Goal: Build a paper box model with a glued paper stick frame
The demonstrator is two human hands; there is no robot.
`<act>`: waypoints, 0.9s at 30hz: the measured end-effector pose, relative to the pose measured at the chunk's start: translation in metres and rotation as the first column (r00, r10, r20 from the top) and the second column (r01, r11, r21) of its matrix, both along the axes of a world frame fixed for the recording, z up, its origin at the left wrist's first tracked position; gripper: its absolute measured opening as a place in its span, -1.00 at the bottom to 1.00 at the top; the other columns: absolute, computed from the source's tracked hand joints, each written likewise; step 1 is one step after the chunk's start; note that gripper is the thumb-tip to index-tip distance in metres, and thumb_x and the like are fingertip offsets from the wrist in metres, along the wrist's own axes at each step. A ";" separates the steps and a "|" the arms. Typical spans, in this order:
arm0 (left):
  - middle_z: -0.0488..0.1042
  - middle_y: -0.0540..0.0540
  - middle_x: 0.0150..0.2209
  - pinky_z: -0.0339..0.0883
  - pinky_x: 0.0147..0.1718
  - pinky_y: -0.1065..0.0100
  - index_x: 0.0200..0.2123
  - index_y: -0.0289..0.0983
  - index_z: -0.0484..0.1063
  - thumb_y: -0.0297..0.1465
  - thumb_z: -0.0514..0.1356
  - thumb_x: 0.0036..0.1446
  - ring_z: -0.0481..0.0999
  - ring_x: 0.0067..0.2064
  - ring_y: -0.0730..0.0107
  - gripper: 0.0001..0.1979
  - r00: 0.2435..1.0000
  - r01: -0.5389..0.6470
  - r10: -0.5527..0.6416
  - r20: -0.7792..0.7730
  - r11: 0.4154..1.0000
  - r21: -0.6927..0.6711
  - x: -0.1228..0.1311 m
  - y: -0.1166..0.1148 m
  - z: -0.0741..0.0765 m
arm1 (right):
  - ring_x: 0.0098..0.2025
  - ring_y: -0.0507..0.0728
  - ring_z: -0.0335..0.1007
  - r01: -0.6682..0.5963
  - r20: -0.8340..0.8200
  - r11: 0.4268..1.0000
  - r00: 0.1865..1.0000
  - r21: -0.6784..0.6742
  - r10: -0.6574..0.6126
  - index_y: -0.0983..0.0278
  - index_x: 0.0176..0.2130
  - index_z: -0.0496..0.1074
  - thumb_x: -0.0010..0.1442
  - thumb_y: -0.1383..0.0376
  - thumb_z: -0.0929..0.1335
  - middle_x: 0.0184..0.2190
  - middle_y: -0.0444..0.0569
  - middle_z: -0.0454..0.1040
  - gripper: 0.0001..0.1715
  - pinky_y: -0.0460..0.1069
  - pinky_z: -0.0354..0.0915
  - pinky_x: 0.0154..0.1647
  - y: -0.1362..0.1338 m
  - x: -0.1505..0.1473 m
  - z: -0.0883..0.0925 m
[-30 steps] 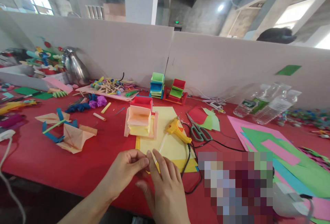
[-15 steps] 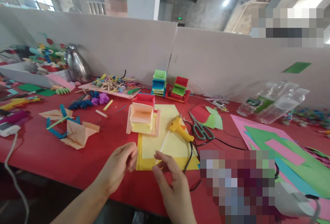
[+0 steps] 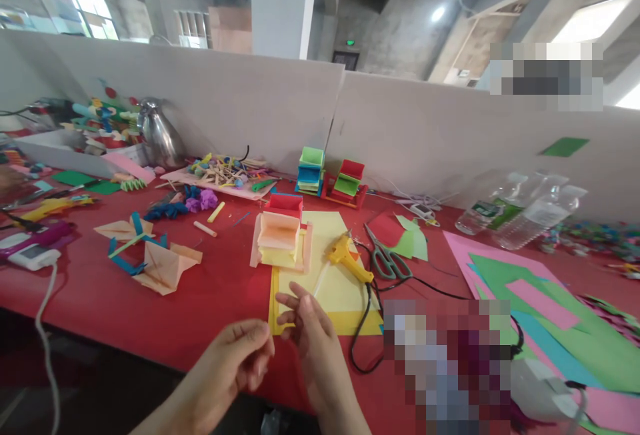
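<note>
My left hand [image 3: 240,358] hovers over the front of the red table, thumb and fingers pressed together; whatever it may pinch is too small to see. Close beside it, my right hand [image 3: 310,328] has its fingers apart and holds nothing, over the edge of the yellow sheets [image 3: 325,318]. Beyond the hands stands a folded peach and yellow paper piece [image 3: 279,238], with a red one [image 3: 284,203] behind it. A yellow glue gun [image 3: 350,259] with a white stick lies on the sheets. Grey-handled scissors [image 3: 390,263] are right of it.
Blue and peach folded paper [image 3: 163,265] lies at left on the red table [image 3: 220,308]. Small paper stacks [image 3: 310,171] stand near the partition [image 3: 240,101]. A steel jug [image 3: 160,135] is at back left; plastic bottles [image 3: 540,215] and coloured sheets [image 3: 540,295] are at right.
My left hand has moved lower and slightly right. My right hand has turned, with its fingers now pointing up and left. The view has tilted up a little.
</note>
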State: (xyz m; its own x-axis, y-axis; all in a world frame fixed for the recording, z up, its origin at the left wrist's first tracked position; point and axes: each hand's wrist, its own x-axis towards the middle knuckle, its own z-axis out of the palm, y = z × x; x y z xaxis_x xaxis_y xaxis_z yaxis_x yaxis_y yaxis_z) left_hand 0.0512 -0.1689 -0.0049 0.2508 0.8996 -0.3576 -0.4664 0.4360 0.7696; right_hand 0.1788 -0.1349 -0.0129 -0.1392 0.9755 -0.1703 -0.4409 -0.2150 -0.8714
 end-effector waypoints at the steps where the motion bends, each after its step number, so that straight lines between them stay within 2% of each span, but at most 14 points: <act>1: 0.15 0.11 -0.75 -0.10 -0.66 0.53 -0.62 -0.33 0.31 -0.13 0.28 -0.11 0.05 -0.68 0.66 -0.62 0.998 0.049 -0.048 0.031 0.997 -0.056 0.004 -0.003 -0.007 | -0.45 -0.01 0.31 0.013 -0.003 0.999 1.000 -0.045 -0.013 0.29 -0.07 0.34 0.08 0.03 0.33 -0.26 0.02 0.45 -0.49 -0.12 0.20 -0.48 0.006 0.001 0.004; 3: 0.04 0.16 -0.79 -0.22 -0.69 0.53 -0.64 -0.33 0.29 -0.07 0.30 -0.19 -0.09 -0.71 0.69 -0.57 0.984 0.165 -0.154 0.085 0.976 -0.139 0.011 -0.006 -0.017 | -0.60 -0.06 0.16 -0.037 -0.009 0.996 0.999 -0.078 0.036 0.31 -0.15 0.36 0.06 0.03 0.34 -0.51 -0.15 0.35 -0.53 -0.15 0.08 -0.60 0.016 0.002 0.015; 4: 0.02 0.18 -0.79 -0.26 -0.70 0.53 -0.64 -0.32 0.28 -0.06 0.31 -0.21 -0.13 -0.72 0.70 -0.55 0.981 0.183 -0.168 0.099 0.968 -0.170 0.014 -0.005 -0.019 | -0.66 -0.09 0.03 -0.065 0.008 0.996 0.998 -0.061 0.066 0.32 -0.23 0.38 0.07 0.02 0.33 -0.63 -0.24 0.21 -0.57 -0.16 0.00 -0.65 0.018 0.002 0.021; 6: 0.07 0.17 -0.76 -0.23 -0.70 0.55 -0.61 -0.33 0.30 -0.11 0.34 -0.22 -0.10 -0.71 0.71 -0.58 0.990 0.108 -0.087 0.109 0.975 -0.196 0.015 0.002 -0.017 | -0.69 -0.09 -0.12 -0.106 0.155 0.993 0.983 0.051 0.097 0.30 -0.38 0.35 0.12 0.02 0.27 -0.71 -0.32 -0.01 -0.62 -0.16 -0.07 -0.66 0.014 0.003 0.035; 8: 0.21 0.12 -0.67 0.00 -0.63 0.59 -0.56 -0.33 0.34 -0.21 0.36 -0.17 0.10 -0.64 0.69 -0.67 0.990 -0.036 0.058 0.130 0.986 -0.161 0.013 0.012 -0.005 | -0.62 -0.07 -0.01 -0.181 0.434 0.958 0.898 0.220 0.070 0.28 -0.46 0.31 0.19 0.09 0.22 -0.68 -0.26 0.09 -0.65 -0.16 0.02 -0.59 0.003 0.006 0.043; 10: 0.33 0.06 -0.55 0.19 -0.42 0.54 -0.53 -0.31 0.36 -0.28 0.33 -0.10 0.27 -0.51 0.62 -0.75 0.974 -0.080 0.102 0.205 0.991 -0.111 0.011 0.022 0.011 | -0.50 -0.03 0.17 -0.350 0.689 0.884 0.724 0.311 0.045 0.27 -0.46 0.30 0.22 0.20 0.19 -0.53 -0.15 0.30 -0.70 -0.14 0.13 -0.45 -0.012 0.012 0.042; 12: 0.33 0.04 -0.55 0.24 -0.32 0.44 -0.53 -0.30 0.35 -0.27 0.26 0.00 0.29 -0.50 0.57 -0.76 0.955 0.004 0.018 0.297 0.997 -0.073 0.008 0.029 0.025 | -0.53 -0.02 0.18 -0.498 0.810 0.814 0.584 0.300 0.059 0.26 -0.46 0.30 0.21 0.26 0.17 -0.54 -0.14 0.34 -0.74 -0.14 0.12 -0.50 -0.024 0.020 0.035; 13: 0.27 0.07 -0.61 0.24 -0.35 0.42 -0.54 -0.29 0.33 -0.25 0.23 0.03 0.24 -0.56 0.58 -0.75 0.943 0.063 -0.039 0.331 0.996 -0.063 0.006 0.031 0.031 | -0.55 -0.02 0.18 -0.515 0.828 0.808 0.558 0.286 0.063 0.25 -0.46 0.30 0.20 0.27 0.17 -0.56 -0.15 0.34 -0.74 -0.14 0.12 -0.52 -0.029 0.025 0.030; 15: 0.08 0.14 -0.71 0.19 -0.49 0.46 -0.56 -0.28 0.31 -0.22 0.21 0.05 0.06 -0.65 0.62 -0.72 0.934 0.159 -0.131 0.333 0.986 -0.057 0.003 0.032 0.036 | -0.56 -0.01 0.20 -0.466 0.817 0.852 0.571 0.240 0.081 0.26 -0.47 0.31 0.21 0.26 0.16 -0.58 -0.15 0.34 -0.72 -0.15 0.14 -0.54 -0.034 0.034 0.026; 18: -0.03 0.17 -0.70 -0.07 -0.67 0.56 -0.55 -0.31 0.33 -0.19 0.26 -0.03 -0.12 -0.65 0.65 -0.69 0.975 0.184 -0.169 0.143 0.978 -0.100 -0.001 0.029 0.030 | -0.54 0.00 0.26 -0.308 0.759 0.932 0.649 0.191 0.059 0.26 -0.40 0.39 0.23 0.21 0.19 -0.57 -0.14 0.38 -0.71 -0.16 0.19 -0.53 -0.034 0.044 0.032; 20: 0.01 0.16 -0.69 -0.21 -0.71 0.56 -0.51 -0.32 0.37 -0.15 0.28 -0.08 -0.13 -0.64 0.65 -0.68 0.983 0.175 -0.180 -0.031 0.978 -0.117 0.000 0.025 0.019 | -0.46 0.01 0.34 -0.272 0.739 0.940 0.673 0.207 0.032 0.23 -0.33 0.45 0.21 0.22 0.23 -0.50 -0.12 0.44 -0.75 -0.15 0.24 -0.45 -0.030 0.046 0.040; 22: 0.02 0.16 -0.71 -0.27 -0.74 0.53 -0.51 -0.31 0.38 -0.10 0.24 -0.06 -0.12 -0.67 0.65 -0.64 0.962 0.211 -0.225 -0.152 0.972 -0.103 0.003 0.022 0.009 | -0.39 0.03 0.39 -0.297 0.739 0.921 0.674 0.254 0.014 0.21 -0.32 0.49 0.19 0.26 0.27 -0.44 -0.11 0.47 -0.80 -0.13 0.27 -0.36 -0.024 0.046 0.043; 25: 0.12 0.13 -0.72 -0.25 -0.74 0.49 -0.49 -0.33 0.40 -0.06 0.16 0.00 -0.06 -0.71 0.65 -0.60 0.923 0.268 -0.273 -0.272 0.962 -0.056 0.003 0.021 0.000 | -0.38 0.04 0.40 -0.291 0.778 0.904 0.625 0.312 -0.067 0.24 -0.34 0.51 0.16 0.32 0.30 -0.45 -0.09 0.46 -0.83 -0.12 0.29 -0.34 -0.011 0.047 0.036; 27: 0.19 0.10 -0.67 -0.15 -0.70 0.50 -0.46 -0.34 0.43 -0.07 0.16 0.00 0.03 -0.68 0.64 -0.61 0.905 0.209 -0.198 -0.377 0.978 -0.011 -0.004 0.023 0.000 | -0.35 0.04 0.40 -0.282 0.851 0.899 0.499 0.335 -0.160 0.27 -0.28 0.49 0.16 0.37 0.30 -0.42 -0.07 0.46 -0.84 -0.11 0.30 -0.34 0.000 0.049 0.026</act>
